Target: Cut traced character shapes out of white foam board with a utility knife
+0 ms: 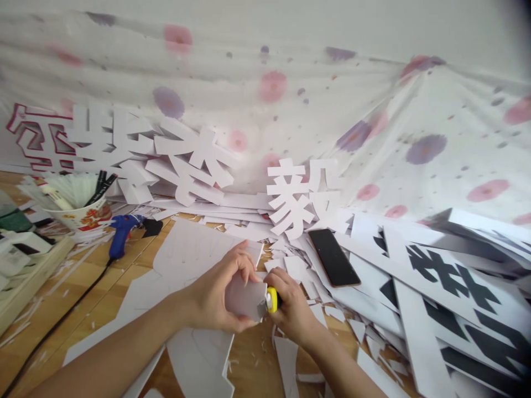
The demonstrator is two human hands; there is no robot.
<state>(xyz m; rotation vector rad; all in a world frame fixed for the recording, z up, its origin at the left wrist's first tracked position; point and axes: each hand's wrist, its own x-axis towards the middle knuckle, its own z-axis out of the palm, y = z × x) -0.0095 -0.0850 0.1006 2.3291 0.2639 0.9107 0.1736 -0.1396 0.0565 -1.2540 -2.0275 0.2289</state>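
My left hand (209, 293) is closed round a small white foam board piece (244, 298), thumb below and fingers above it. Facing it, my right hand (293, 309) grips a yellow and black utility knife (271, 299). The knife's front end is at the right edge of the piece; its blade is hard to make out. Under my hands lies a large white board sheet (182, 249) with faint pencil lines. Narrow offcuts (286, 359) are strewn below my right hand.
A blue glue gun (124, 235) with a black cord lies left, beside a paper tub (85, 218) of glue sticks and markers. Cut-out white characters (290, 196) lean against the curtain (232, 83). A phone (334, 257) rests on scraps; black-printed boards (452, 276) pile up at right.
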